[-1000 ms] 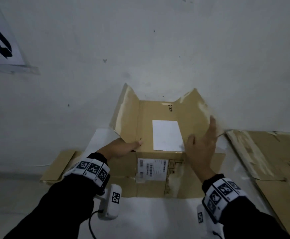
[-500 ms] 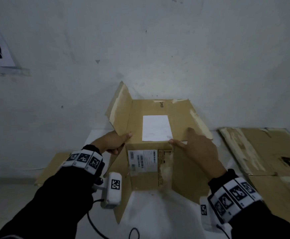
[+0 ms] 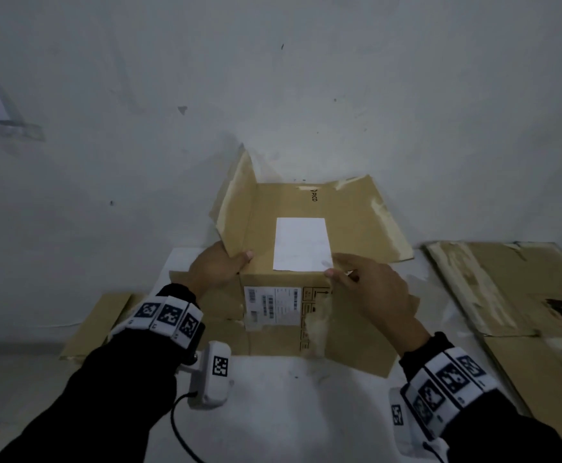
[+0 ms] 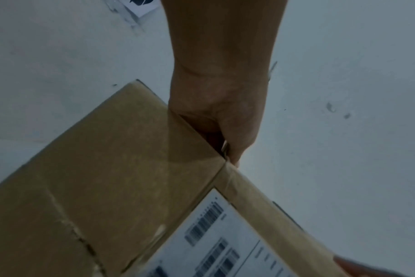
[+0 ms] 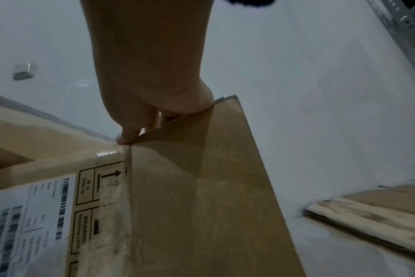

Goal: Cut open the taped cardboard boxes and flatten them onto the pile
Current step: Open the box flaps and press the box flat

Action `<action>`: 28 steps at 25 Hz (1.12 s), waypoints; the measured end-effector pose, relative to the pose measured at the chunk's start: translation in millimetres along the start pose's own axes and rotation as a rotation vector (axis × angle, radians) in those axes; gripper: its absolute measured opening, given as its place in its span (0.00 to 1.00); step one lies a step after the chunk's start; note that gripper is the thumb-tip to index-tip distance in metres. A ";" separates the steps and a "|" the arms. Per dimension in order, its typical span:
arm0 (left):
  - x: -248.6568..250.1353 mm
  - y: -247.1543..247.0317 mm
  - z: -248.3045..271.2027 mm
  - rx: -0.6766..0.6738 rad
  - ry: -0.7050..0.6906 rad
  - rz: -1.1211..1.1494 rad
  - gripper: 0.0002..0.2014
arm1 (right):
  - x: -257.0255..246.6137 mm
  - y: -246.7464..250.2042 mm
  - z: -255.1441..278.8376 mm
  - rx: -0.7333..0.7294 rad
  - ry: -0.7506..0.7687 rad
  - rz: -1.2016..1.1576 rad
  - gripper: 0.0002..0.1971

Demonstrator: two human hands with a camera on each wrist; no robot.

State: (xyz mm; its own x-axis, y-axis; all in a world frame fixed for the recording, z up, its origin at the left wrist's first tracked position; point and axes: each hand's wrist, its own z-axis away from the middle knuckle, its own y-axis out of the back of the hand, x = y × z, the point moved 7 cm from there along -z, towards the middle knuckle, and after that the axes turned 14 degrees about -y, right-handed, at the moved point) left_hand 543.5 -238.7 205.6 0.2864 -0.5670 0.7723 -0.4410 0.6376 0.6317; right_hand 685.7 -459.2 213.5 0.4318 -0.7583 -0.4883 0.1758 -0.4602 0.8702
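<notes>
Box: the opened cardboard box (image 3: 293, 262) stands on the white table (image 3: 289, 406) by the wall, its flaps spread outward.
Left hand: the left hand (image 3: 217, 267) grips the near-left top corner, thumb over the edge and fingers outside, probably to steady that side.
Right hand: the right hand (image 3: 369, 295) pinches the near-right top corner, fingertips curled over the rim.
Why held so: opposite corners likely let the person skew the walls and collapse them flat.
Pile: flattened cardboard (image 3: 513, 295) lies right of the right-hand fingers, ready to receive it.
Label: a shipping label (image 3: 271, 305) faces the person, below and between both sets of fingers.
</notes>
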 end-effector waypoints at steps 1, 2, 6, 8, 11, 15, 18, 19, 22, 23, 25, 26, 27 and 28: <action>7.4 5.5 3.3 -0.018 -0.026 -0.043 0.28 | -2.7 7.3 4.8 0.037 0.015 0.001 0.25; 16.4 12.8 5.7 -0.030 -0.048 -0.064 0.26 | -6.7 17.8 9.1 0.069 0.031 -0.007 0.25; 38.2 32.1 18.3 -0.140 -0.069 -0.066 0.22 | -16.1 61.7 29.9 0.145 0.119 -0.122 0.23; 31.5 26.8 31.7 -0.124 -0.037 -0.027 0.23 | -17.3 55.6 38.0 0.103 0.162 -0.081 0.21; 7.5 -1.7 58.0 0.012 0.002 0.003 0.26 | -4.2 16.4 43.8 -0.080 0.129 -0.007 0.20; 11.3 -22.9 61.2 0.060 -0.003 -0.136 0.30 | 10.0 8.4 50.2 -0.179 0.060 0.288 0.16; 34.4 -32.2 49.1 -0.052 -0.156 -0.199 0.43 | -19.1 30.2 42.7 -0.115 0.008 0.556 0.31; 39.1 -37.0 43.7 -0.092 -0.226 -0.220 0.50 | -38.0 33.7 38.9 -0.140 0.018 0.463 0.43; 38.0 -53.6 37.7 -0.376 -0.234 -0.278 0.70 | -96.9 18.9 32.3 -0.292 0.027 -0.201 0.47; 34.8 -53.9 37.7 -0.490 -0.233 -0.243 0.72 | -107.4 11.4 28.2 -0.251 0.022 -0.328 0.34; 25.1 -36.0 35.3 -0.653 -0.202 -0.052 0.63 | -110.7 3.3 17.9 -0.130 -0.048 -0.476 0.13; 14.5 -18.1 29.5 -0.658 -0.153 0.045 0.51 | -106.3 -2.6 11.9 -0.114 -0.108 -0.531 0.11; 0.5 1.0 19.5 -0.599 -0.095 0.102 0.35 | -99.2 -6.6 6.4 -0.123 -0.170 -0.574 0.11; -17.6 20.8 6.8 -0.503 -0.038 0.098 0.23 | -94.2 -11.3 1.3 -0.146 -0.222 -0.617 0.11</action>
State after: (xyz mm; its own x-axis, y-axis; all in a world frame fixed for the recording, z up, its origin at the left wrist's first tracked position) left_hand 523.5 -219.0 204.6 0.2292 -0.5046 0.8323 0.0021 0.8554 0.5180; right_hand 641.9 -383.2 249.6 0.0244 -0.4602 -0.8875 0.4570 -0.7844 0.4193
